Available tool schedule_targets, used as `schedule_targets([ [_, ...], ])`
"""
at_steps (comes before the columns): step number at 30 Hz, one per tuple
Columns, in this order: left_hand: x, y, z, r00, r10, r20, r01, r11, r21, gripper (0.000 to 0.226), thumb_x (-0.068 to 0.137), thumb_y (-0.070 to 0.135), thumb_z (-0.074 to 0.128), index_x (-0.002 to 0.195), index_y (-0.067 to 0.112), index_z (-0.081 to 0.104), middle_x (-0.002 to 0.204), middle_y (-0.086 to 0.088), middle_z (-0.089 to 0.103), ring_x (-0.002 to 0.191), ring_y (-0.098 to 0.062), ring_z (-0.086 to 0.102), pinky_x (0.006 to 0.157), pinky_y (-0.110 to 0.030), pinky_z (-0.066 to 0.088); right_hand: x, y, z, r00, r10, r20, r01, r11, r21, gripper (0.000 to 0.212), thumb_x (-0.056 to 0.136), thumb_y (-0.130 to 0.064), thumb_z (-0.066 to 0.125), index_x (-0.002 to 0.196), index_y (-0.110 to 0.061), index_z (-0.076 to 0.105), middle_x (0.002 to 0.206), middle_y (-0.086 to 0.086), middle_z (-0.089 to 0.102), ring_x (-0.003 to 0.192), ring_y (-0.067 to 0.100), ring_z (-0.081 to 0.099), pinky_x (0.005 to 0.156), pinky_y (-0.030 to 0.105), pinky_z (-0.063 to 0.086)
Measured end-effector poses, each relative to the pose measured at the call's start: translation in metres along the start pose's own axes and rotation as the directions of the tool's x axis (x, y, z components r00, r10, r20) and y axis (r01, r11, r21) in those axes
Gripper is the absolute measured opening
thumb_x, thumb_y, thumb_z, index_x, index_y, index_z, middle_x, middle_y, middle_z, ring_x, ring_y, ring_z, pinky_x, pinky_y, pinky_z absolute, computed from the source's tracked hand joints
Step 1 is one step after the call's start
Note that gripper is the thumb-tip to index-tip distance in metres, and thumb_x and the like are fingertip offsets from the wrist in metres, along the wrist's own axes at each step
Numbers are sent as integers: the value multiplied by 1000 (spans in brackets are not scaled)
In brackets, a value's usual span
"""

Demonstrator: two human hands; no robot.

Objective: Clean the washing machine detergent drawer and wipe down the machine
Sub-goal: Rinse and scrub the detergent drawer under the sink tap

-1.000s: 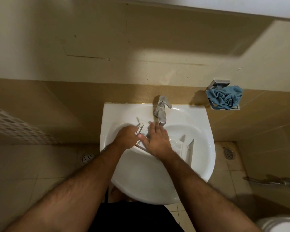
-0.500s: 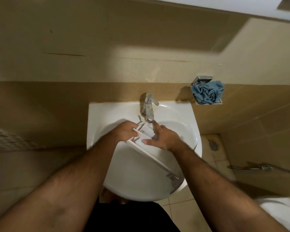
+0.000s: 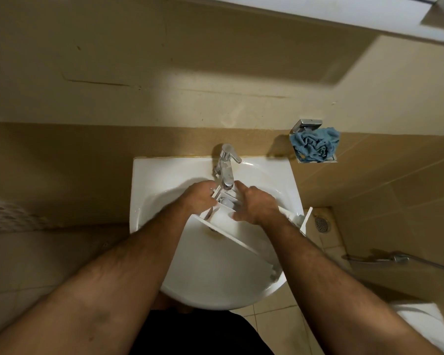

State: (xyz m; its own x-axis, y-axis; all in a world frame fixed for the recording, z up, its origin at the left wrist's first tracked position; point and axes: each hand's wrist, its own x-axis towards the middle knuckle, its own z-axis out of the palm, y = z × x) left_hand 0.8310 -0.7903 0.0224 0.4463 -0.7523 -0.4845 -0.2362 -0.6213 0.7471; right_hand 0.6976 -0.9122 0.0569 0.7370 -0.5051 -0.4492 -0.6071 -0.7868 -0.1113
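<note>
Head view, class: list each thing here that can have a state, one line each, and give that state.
detergent drawer: out of the machine, lying slanted across the basin under the spout.
left hand: grips the drawer's far end.
right hand: rests on the drawer, fingers spread.
tap: flow cannot be told.
sink: holds the drawer.
blue cloth: crumpled in the wall holder, untouched.

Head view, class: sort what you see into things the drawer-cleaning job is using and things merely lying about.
In use: detergent drawer, sink, tap, left hand, right hand.
Lying about: blue cloth in wall holder, floor drain, spray hose.
</note>
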Motion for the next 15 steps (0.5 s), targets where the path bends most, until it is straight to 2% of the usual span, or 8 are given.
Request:
schedule_targets([
  [2,1,5,2,998,-54,36,59,988,-142,31,90,6,58,120,9,59,114,-15,65,101,-29,63,87,-39,51,1,5,-5,997,-47,55,47,999,3,86,70,-44,78,141,-32,31,121,6,60,104,29,60,85,41,52],
  [5,-5,7,3,989,-144,43,150,929,-339,21,95,16,55,114,10,61,103,-12,64,96,-28,62,84,-47,54,1,8,-7,986,-113,121,104,991,83,91,68,-39,80,145,-31,31,123,2,61,106,26,59,88,40,52],
  [8,-15,1,2,968,-210,141,251,865,-435,37,100,38,52,128,15,55,125,-6,62,110,-25,59,90,-40,48,3,5,-6,981,-137,139,112,979,169,93,67,-33,82,146,-32,33,121,-1,62,105,23,59,90,38,50],
  [11,-22,-6,0,959,-226,173,281,851,-444,51,100,46,47,143,17,46,144,-5,52,129,-26,50,107,-37,36,2,2,-4,976,-136,172,75,944,323,90,65,-29,85,143,-27,39,118,-2,64,107,21,60,91,33,48],
  [13,-26,-7,-2,958,-245,151,285,878,-383,54,100,50,43,145,21,43,149,-3,46,137,-26,41,101,-34,31,3,-4,-1,969,-144,201,68,938,341,84,64,-32,86,136,-21,44,117,0,63,107,23,59,93,36,49],
  [15,-30,-8,-4,963,-228,144,264,907,-329,50,101,50,41,142,22,46,146,-3,48,132,-24,44,96,-33,30,4,-12,3,963,-143,227,62,942,331,80,64,-36,85,130,-18,45,118,1,61,107,24,58,95,41,48],
])
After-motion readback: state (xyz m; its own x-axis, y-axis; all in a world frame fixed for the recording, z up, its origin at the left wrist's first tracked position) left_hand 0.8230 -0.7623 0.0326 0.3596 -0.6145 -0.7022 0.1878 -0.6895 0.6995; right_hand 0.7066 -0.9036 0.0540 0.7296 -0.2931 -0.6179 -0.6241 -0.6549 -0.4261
